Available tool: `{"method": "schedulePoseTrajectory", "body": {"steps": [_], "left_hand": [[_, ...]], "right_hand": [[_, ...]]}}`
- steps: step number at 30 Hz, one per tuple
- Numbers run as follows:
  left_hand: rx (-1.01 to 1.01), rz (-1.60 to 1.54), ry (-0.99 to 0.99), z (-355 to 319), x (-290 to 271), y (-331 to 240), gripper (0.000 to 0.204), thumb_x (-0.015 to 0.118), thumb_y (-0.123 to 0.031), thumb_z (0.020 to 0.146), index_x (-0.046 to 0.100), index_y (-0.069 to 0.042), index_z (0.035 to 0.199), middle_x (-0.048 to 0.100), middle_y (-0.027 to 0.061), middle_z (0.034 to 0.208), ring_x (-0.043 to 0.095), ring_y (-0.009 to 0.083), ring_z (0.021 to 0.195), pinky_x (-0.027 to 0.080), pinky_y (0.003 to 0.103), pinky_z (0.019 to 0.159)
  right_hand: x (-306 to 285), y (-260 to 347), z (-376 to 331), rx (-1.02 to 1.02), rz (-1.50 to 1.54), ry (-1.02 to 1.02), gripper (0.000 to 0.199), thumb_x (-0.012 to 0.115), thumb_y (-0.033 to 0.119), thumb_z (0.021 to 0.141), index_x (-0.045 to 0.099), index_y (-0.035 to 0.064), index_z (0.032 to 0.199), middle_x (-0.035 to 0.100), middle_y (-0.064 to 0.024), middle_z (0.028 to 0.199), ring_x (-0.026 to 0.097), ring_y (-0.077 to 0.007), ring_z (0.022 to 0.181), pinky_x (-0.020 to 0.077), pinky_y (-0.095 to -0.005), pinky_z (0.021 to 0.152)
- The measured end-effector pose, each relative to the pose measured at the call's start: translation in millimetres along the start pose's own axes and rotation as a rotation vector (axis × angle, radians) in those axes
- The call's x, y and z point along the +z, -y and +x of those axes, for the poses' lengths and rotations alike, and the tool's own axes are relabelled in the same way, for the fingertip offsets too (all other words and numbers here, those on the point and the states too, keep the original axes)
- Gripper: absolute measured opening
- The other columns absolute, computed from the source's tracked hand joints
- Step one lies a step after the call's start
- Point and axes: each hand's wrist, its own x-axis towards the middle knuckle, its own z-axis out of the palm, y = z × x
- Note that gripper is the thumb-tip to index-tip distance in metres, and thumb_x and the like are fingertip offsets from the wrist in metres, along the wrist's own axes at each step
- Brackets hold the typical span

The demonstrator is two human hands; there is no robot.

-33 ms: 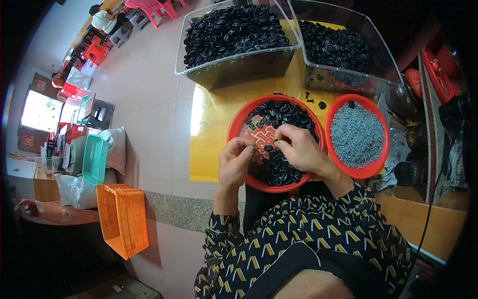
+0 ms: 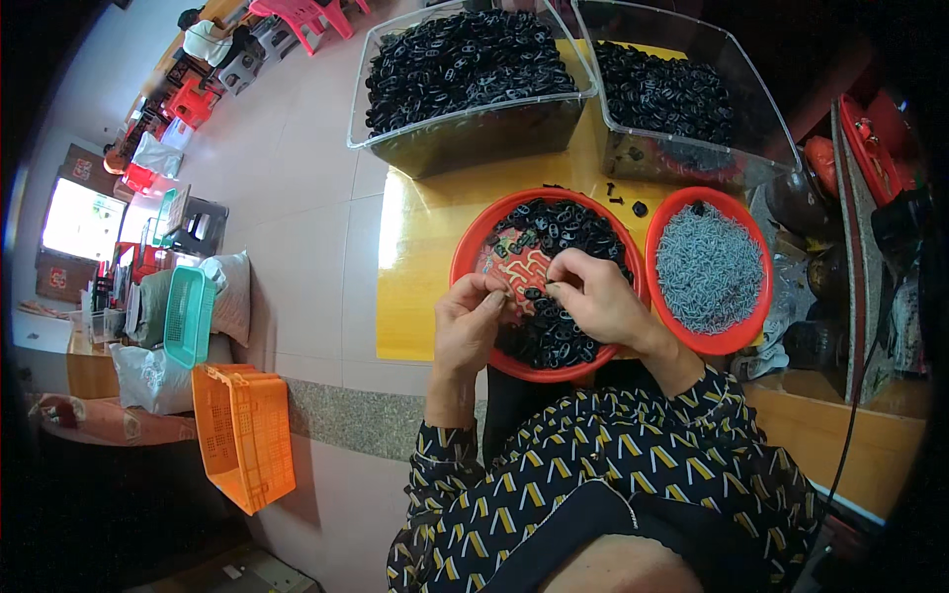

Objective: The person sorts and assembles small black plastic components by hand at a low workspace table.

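Observation:
Over a red basin (image 2: 465,232) heaped with small black oval plastic pieces (image 2: 559,341), both my hands are at work. My left hand (image 2: 467,316) is closed in a pinch at the basin's left side; what lies between its fingertips is too small to make out. My right hand (image 2: 601,298) also pinches, with a tiny dark bit just showing at its fingertips. Part of the basin's patterned floor (image 2: 519,272) shows between the hands. Right of it stands a red tray (image 2: 757,296) full of small silvery screws (image 2: 710,267).
Two clear bins, one at the back middle (image 2: 474,102) and one at the back right (image 2: 702,138), hold many black pieces on the yellow tabletop (image 2: 410,287). Small black parts (image 2: 639,209) lie near the tray. An orange crate (image 2: 242,435) stands on the floor, left; a person (image 2: 208,42) sits far off.
My right hand has shifted very slightly at its fingertips. Everything else looks the same.

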Motion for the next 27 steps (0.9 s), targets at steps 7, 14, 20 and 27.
{"method": "schedulePoseTrajectory", "body": {"steps": [7, 14, 20, 27], "left_hand": [[-0.014, -0.219, 0.066, -9, 8, 12, 0.007, 0.053, 0.001, 0.078, 0.052, 0.000, 0.085, 0.055, 0.0104, 0.083, 0.054, 0.0174, 0.073, 0.044, 0.025, 0.063], [0.148, -0.061, 0.019, -17, 14, 16, 0.008, 0.055, 0.005, 0.076, 0.054, 0.002, 0.083, 0.056, 0.0102, 0.083, 0.053, 0.0156, 0.074, 0.043, 0.024, 0.065], [0.464, 0.521, -0.078, -23, 29, 15, 0.009, 0.053, 0.009, 0.074, 0.054, 0.004, 0.082, 0.054, 0.0080, 0.080, 0.051, 0.0126, 0.073, 0.041, 0.022, 0.068], [0.558, 0.702, -0.174, -26, 25, 17, 0.011, 0.054, 0.009, 0.073, 0.056, 0.003, 0.081, 0.053, 0.0034, 0.071, 0.047, 0.0087, 0.064, 0.037, 0.019, 0.057]], "right_hand": [[1, 8, -22, 0.468, 0.549, 0.139, 0.014, 0.051, 0.000, 0.079, 0.051, -0.0001, 0.093, 0.052, -0.0004, 0.075, 0.051, -0.0051, 0.063, 0.0426, -0.0181, 0.055], [10, 9, -21, 0.097, 0.250, -0.027, 0.008, 0.051, 0.001, 0.079, 0.054, -0.0011, 0.087, 0.052, 0.0009, 0.072, 0.047, -0.0021, 0.062, 0.0392, -0.0170, 0.053], [18, 5, -15, 0.236, 0.383, 0.078, 0.007, 0.053, 0.006, 0.080, 0.055, -0.0003, 0.082, 0.049, 0.0041, 0.065, 0.043, -0.0016, 0.059, 0.0369, -0.0173, 0.051], [30, 7, -9, 0.127, 0.284, 0.003, 0.014, 0.051, 0.009, 0.077, 0.051, -0.0019, 0.070, 0.052, -0.0172, 0.062, 0.054, -0.0247, 0.058, 0.0408, -0.0340, 0.054]]}}
